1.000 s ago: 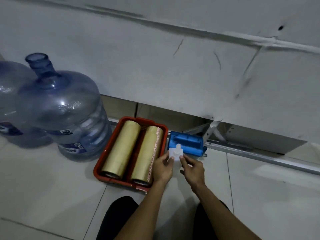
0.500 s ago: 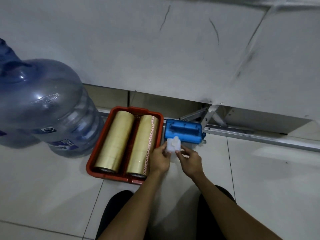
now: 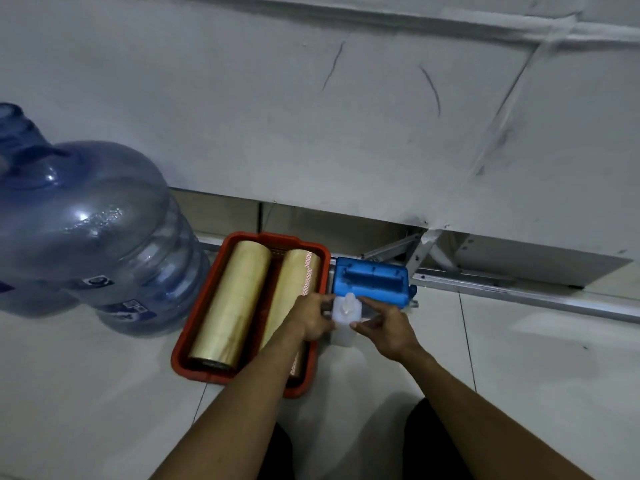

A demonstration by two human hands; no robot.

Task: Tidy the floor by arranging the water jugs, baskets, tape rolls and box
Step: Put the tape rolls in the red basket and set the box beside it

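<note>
A red basket (image 3: 207,303) lies on the floor tiles with two gold tape rolls in it, the left roll (image 3: 230,306) and the right roll (image 3: 294,282). To its right sits a blue box (image 3: 372,282) against the wall rail. In front of the box stands a small white plastic bottle (image 3: 346,317). My left hand (image 3: 311,320) grips the bottle's left side and my right hand (image 3: 388,327) pinches its right side. A large blue water jug (image 3: 93,230) stands at the left, with part of a second jug (image 3: 14,133) behind it.
A grey panel wall (image 3: 346,116) rises behind everything, with a metal rail (image 3: 519,292) and bracket (image 3: 422,251) along its foot. Pale floor tiles (image 3: 536,358) stretch to the right. My dark-clad knees (image 3: 433,441) are at the bottom.
The view has shifted a little; both hands stay on the white bottle, which now stands lower on the floor in front of the blue box.
</note>
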